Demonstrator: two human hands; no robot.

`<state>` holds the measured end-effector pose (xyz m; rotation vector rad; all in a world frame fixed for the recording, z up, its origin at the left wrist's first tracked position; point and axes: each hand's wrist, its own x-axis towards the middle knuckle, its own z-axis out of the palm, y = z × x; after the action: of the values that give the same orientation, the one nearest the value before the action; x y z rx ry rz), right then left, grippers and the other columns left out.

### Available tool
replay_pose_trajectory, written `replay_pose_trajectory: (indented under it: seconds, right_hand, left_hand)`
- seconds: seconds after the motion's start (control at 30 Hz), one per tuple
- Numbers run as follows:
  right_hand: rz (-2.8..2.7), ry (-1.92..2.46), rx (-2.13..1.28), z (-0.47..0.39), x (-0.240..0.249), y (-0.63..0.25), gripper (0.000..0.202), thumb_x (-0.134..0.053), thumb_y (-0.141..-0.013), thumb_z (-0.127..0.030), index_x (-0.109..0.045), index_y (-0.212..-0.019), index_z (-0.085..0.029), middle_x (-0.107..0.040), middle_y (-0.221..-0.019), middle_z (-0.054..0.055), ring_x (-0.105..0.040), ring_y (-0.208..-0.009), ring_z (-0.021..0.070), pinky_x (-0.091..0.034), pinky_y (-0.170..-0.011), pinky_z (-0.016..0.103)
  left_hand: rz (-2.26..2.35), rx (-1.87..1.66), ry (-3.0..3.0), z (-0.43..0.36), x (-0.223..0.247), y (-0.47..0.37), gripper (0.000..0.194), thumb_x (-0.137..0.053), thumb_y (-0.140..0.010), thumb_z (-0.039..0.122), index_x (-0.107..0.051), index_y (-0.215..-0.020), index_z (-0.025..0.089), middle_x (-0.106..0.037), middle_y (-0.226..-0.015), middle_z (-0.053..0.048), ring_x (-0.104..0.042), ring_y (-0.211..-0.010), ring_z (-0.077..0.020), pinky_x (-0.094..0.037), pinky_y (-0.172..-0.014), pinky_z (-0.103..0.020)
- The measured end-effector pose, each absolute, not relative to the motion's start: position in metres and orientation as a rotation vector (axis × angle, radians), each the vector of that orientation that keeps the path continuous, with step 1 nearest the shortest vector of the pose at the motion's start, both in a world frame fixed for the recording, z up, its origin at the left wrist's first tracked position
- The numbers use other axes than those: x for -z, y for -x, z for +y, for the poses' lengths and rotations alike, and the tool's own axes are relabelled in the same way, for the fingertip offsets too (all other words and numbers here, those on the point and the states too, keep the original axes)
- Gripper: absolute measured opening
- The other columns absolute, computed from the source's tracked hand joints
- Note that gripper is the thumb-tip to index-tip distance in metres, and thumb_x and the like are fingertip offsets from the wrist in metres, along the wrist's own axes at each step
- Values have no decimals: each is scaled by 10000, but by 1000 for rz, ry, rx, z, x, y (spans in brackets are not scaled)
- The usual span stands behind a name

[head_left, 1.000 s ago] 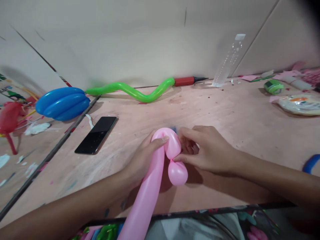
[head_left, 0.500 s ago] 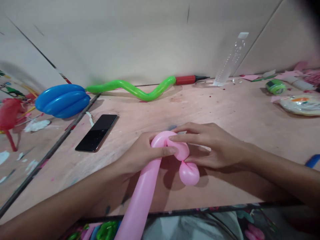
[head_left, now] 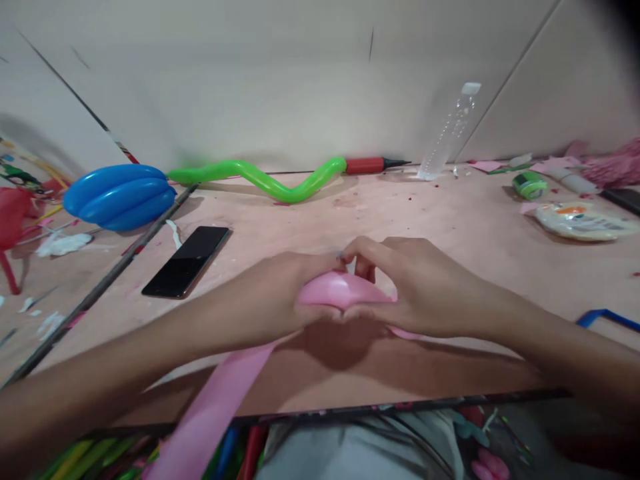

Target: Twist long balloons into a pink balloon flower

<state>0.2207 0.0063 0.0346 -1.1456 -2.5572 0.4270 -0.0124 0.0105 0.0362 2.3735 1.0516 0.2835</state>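
A long pink balloon point(head_left: 213, 410) runs from below the table's front edge up to my hands. My left hand point(head_left: 295, 290) is wrapped round it, thumb in front. From the right, my right hand point(head_left: 400, 280) grips the same balloon, its thumb tip meeting the left thumb. A rounded pink section shows between the two hands. The far end of the balloon is mostly hidden behind my right hand, with a bit of pink showing below it.
A black phone point(head_left: 186, 261), blue balloon bundle point(head_left: 120, 197) and red balloon point(head_left: 13, 217) lie left. A green balloon point(head_left: 287, 193) joins a red pump point(head_left: 365, 165) along the wall. A clear bottle point(head_left: 447, 137), green roll point(head_left: 529, 185) and packet point(head_left: 580, 221) stand right.
Both hands have closed in on the balloon, thumbs now together. The small pink bubble that hung below is hidden, and the long part has swung left. The view has shifted slightly.
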Motion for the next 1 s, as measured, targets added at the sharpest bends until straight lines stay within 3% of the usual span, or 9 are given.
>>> replay_pose_trajectory:
  seconds: [0.1,0.17,0.33,0.47,0.57,0.63,0.7,0.83,1.0]
  right_hand:
    - [-2636,1158,-192,5,-46,-228,171,-644,-890,-364,-672,-1008,-243,-715,-979,51,-640,-839,239,-400,-666,324]
    - [-2663,1143,89,8,-48,-236,73,-625,-881,-277,-671,-914,-230,-689,-1027,91,-618,-896,272,-391,-696,354]
    - [-2579,1250,214,13,-32,-239,206,-596,-797,-160,-598,-1001,-189,-681,-1064,120,-594,-852,252,-325,-624,336]
    - [-2575,1302,4,19,-8,-229,210,-592,-809,-189,-603,-1019,-196,-703,-953,59,-607,-784,215,-326,-639,314]
    - [-2586,1284,-100,25,5,-226,313,-635,-894,-379,-608,-1155,-208,-726,-1028,56,-652,-869,236,-347,-677,308]
    - [-2637,1272,-91,27,12,-225,404,-591,-947,-530,-612,-1201,-217,-736,-1041,64,-667,-883,249,-338,-667,309]
    - [-2703,1246,-25,28,18,-225,442,-516,-982,-596,-639,-1151,-206,-742,-972,72,-673,-840,251,-316,-644,315]
    - [-2807,1131,18,28,26,-224,454,-406,-1040,-563,-659,-1010,-187,-743,-894,65,-669,-748,221,-291,-621,321]
    - [-2874,1135,-30,27,26,-223,289,-503,-1042,-411,-653,-983,-172,-770,-913,64,-678,-727,211,-267,-591,318]
  left_hand:
    - [1148,-169,-2644,9,-51,15,407,-676,-860,340,-624,-1261,299,-718,-1206,-51,-673,-1025,-285,-486,-821,-340]
    - [1280,-30,-2772,8,-56,15,399,-670,-854,397,-622,-1222,250,-736,-1108,-90,-680,-951,-315,-477,-759,-356]
    - [1516,45,-2895,11,-44,8,178,-553,-882,303,-606,-1030,221,-725,-907,-75,-685,-842,-292,-430,-650,-320]
    - [1618,-62,-2907,22,-8,4,343,-558,-851,204,-558,-1194,209,-735,-1033,-82,-701,-926,-292,-464,-708,-341]
    - [1542,-120,-2874,30,16,6,506,-599,-931,396,-461,-1382,211,-727,-1158,-97,-706,-1003,-306,-491,-764,-365]
    - [1468,-92,-2865,32,26,8,552,-553,-953,566,-474,-1373,216,-729,-1134,-88,-715,-968,-305,-497,-741,-367]
    - [1398,-30,-2908,32,31,10,518,-509,-973,594,-507,-1333,221,-729,-1102,-79,-723,-937,-301,-494,-712,-361]
    - [1289,77,-3030,30,36,10,331,-541,-1000,402,-538,-1279,223,-739,-1035,-58,-732,-873,-285,-473,-664,-352]
    - [1245,88,-3042,28,38,10,194,-572,-983,377,-583,-1107,228,-752,-889,-18,-724,-758,-259,-400,-577,-326]
